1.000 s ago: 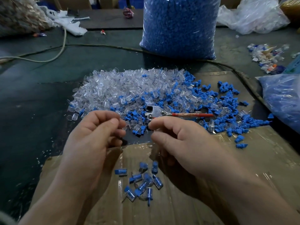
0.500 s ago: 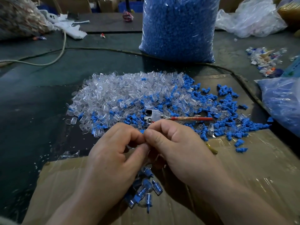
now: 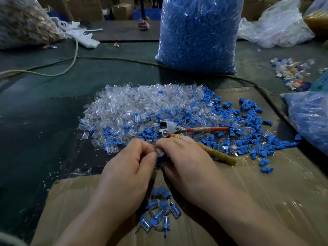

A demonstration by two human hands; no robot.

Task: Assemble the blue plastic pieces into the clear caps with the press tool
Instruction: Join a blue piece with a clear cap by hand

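Left hand (image 3: 129, 162) and right hand (image 3: 184, 158) meet fingertip to fingertip, pinching one clear cap (image 3: 159, 151) between them; any blue piece there is hidden. Press tool (image 3: 177, 129) lies just beyond, long axis left-right, nearer the right hand.

press tool (image 3: 179, 129) on piece pile (image 3: 142, 110) | bag (image 3: 197, 32) behind | assembled caps (image 3: 159, 213) nearest
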